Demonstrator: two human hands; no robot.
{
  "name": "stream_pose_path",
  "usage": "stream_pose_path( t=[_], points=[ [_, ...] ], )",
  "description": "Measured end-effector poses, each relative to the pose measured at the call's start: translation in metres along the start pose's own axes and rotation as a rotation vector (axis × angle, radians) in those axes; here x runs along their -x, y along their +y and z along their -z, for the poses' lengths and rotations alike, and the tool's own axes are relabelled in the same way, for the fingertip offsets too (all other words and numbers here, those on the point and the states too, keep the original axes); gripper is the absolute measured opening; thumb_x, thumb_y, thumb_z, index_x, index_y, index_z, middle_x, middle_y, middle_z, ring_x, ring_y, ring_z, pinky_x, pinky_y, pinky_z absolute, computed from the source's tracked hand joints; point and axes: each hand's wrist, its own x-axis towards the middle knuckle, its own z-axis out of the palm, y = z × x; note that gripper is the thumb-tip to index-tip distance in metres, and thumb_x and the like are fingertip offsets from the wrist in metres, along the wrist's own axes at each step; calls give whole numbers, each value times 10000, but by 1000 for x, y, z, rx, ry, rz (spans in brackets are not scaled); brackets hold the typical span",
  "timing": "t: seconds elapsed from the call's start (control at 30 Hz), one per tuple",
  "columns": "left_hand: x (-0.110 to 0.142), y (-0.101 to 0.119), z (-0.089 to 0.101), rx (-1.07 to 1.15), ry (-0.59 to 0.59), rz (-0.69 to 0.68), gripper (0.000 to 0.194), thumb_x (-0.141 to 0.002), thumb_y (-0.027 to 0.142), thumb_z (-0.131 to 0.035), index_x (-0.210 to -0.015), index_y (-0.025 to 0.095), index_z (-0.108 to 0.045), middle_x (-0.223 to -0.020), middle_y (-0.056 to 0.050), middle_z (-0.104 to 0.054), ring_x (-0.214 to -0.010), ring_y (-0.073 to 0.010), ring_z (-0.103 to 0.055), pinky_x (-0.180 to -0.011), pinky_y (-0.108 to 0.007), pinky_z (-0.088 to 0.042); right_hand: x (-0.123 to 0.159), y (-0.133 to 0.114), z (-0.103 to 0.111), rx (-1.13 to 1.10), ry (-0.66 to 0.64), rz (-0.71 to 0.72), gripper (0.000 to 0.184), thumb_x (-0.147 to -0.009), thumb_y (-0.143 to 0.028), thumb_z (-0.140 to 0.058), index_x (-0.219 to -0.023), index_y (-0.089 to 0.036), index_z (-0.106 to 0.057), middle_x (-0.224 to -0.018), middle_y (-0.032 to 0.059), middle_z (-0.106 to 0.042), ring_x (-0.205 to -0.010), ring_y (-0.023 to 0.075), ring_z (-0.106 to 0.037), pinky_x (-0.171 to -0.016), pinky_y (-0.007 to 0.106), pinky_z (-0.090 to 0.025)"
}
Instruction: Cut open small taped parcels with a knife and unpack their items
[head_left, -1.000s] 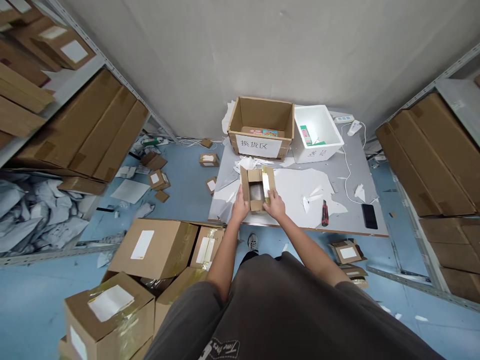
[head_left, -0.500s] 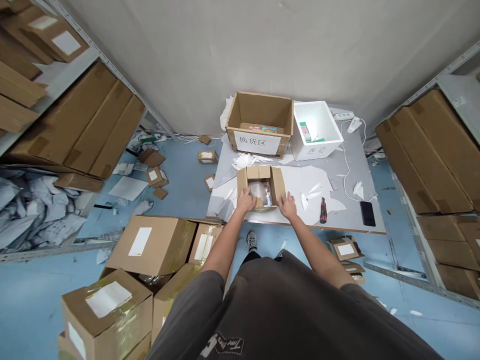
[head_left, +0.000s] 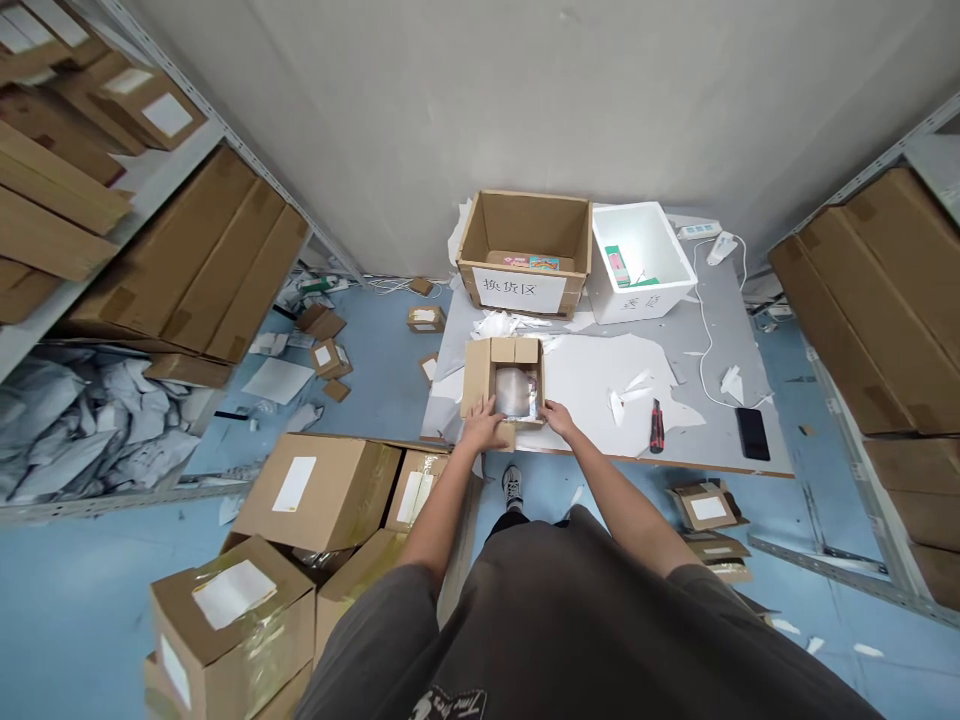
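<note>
A small cardboard box point(head_left: 478, 372) sits with its top flaps up near the front edge of the table. Inside it lie a clear plastic bubble-like packing piece point(head_left: 512, 390) and a colourful printed item point(head_left: 533, 396), partly covered. My left hand point(head_left: 482, 427) holds the box at its front left corner, fingers on the left flap and thumb by the front flap. At the front right corner, my right hand point(head_left: 557, 417) grips the box's side, its fingertips partly hidden. A red and black utility knife point(head_left: 657, 428) lies to the right of my right hand.
Behind the box stand a large open carton point(head_left: 523, 292) and a white foam bin point(head_left: 641, 303), each with items inside. A phone point(head_left: 752, 434), a white cable and paper scraps lie on the table point(head_left: 720, 350). Taped boxes point(head_left: 319, 490) are stacked at my left; loaded shelves flank both sides.
The box's right flap, spread outward before, no longer sticks out. My right hand has moved left to the box's side. The front flap now shows beside my left hand. The view has shifted slightly.
</note>
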Motion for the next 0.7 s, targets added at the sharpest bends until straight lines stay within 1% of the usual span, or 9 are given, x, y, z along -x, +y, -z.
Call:
stream_pose_path(
  t=[0.07, 0.13, 0.2, 0.23, 0.3, 0.37, 0.47, 0.57, 0.7],
  points=[
    [7, -3, -12, -30, 86, 43, 500, -771, 414, -929, -1245, 322, -799, -1789, -84, -339, -1692, -440, -118, -1304, -698, -246, -1, -6, -5, -13, -90, 5, 390, -968, -448, -520, -1085, -215, -810, -956, 29, -815, -890, 213, -737, -829, 298, -561],
    [13, -8, -20, -19, 169, 87, 313, -864, 374, -851, -1170, 314, -830, -1760, -76, -400, -1692, -424, -143, -1304, -689, -265, -6, -16, -6, -4, -180, -1, 401, -956, -482, -584, -1170, -219, -798, -1019, 44, -818, -944, 229, -746, -856, 315, -572],
    [17, -14, -23, 2, 226, 119, 235, -913, 358, -800, -1138, 305, -845, -1743, -74, -429, -1690, -418, -156, -1309, -679, -269, -15, -30, -4, 81, -187, -30, 556, -932, -509, -670, -1393, -203, -714, -1214, 108, -796, -1109, 278, -735, -944, 366, -573],
    [18, -17, -24, 11, 240, 126, 220, -925, 353, -788, -1131, 302, -848, -1738, -73, -437, -1690, -415, -158, -1313, -674, -266, -22, -39, -2, 154, -144, -37, 681, -921, -508, -705, -1516, -188, -625, -1361, 156, -741, -1242, 316, -691, -1019, 407, -553],
    [19, -19, -25, 23, 249, 123, 201, -939, 350, -775, -1117, 297, -851, -1734, -66, -446, -1690, -409, -161, -1316, -663, -268, -39, -62, 0, 325, 0, -2, 874, -913, -473, -745, -1669, -166, -433, -1632, 233, -524, -1508, 391, -485, -1181, 509, -441],
    [19, -17, -26, 22, 251, 120, 177, -949, 348, -766, -1092, 290, -852, -1731, -62, -450, -1689, -407, -163, -1317, -657, -267, -60, -86, 0, 464, 104, 102, 923, -908, -405, -764, -1704, -170, -359, -1769, 248, -296, -1643, 432, -237, -1271, 604, -283],
    [18, -13, -29, 27, 260, 125, 145, -949, 319, -764, -1059, 285, -851, -1726, -63, -458, -1689, -405, -164, -1321, -664, -247, -90, -115, -4, 592, 79, 237, 882, -903, -300, -758, -1688, -171, -378, -1807, 251, -179, -1672, 441, -93, -1282, 690, -141],
    [19, -13, -34, 44, 264, 117, 148, -942, 289, -762, -1066, 300, -843, -1714, -53, -477, -1691, -394, -160, -1316, -689, -233, -109, -128, -5, 647, 14, 352, 706, -954, -219, -649, -1628, -128, -458, -1777, 260, -269, -1639, 427, -183, -1280, 679, -125],
    [20, -19, -36, 78, 266, 99, 133, -942, 291, -768, -1056, 288, -836, -1711, -63, -480, -1688, -392, -177, -1311, -675, -255, -122, -130, 9, 639, -57, 535, 441, -1063, -214, -443, -1458, -145, -627, -1629, 211, -522, -1453, 371, -437, -1213, 543, -321]
  ],
)
